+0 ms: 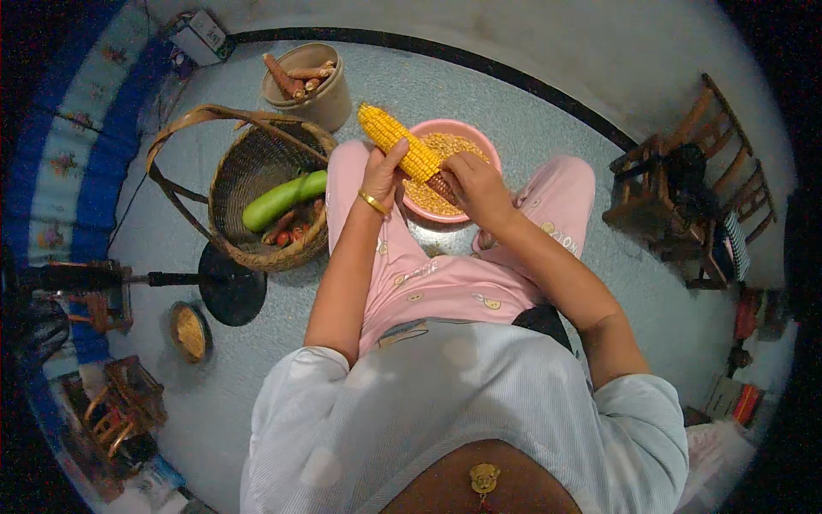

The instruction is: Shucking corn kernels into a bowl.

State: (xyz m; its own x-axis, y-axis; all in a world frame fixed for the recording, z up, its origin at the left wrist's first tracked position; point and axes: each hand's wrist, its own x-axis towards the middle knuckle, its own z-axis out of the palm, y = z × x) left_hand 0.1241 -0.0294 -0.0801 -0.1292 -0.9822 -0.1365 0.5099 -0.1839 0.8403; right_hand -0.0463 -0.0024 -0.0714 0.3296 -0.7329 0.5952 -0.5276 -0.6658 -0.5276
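Note:
An ear of yellow corn [397, 138] is tilted over a pink plastic basin [491, 151] between my knees. My left hand [384, 170] grips the ear near its middle, thumb lying along the kernels. At the lower end, where a reddish-brown stretch of bare cob [440, 187] shows, my right hand [474, 189] presses with bent fingers. How firmly it holds the cob is partly hidden by the fingers. Loose corn kernels [454, 146] fill much of the basin.
Left of my knee stands a woven basket [221, 199] holding a long green gourd [282, 200]. Behind it, a bucket [334, 96] contains bare cobs [282, 77]. A bowl [191, 331] and a round black stand base [231, 283] are at left, wooden chairs [690, 167] at right.

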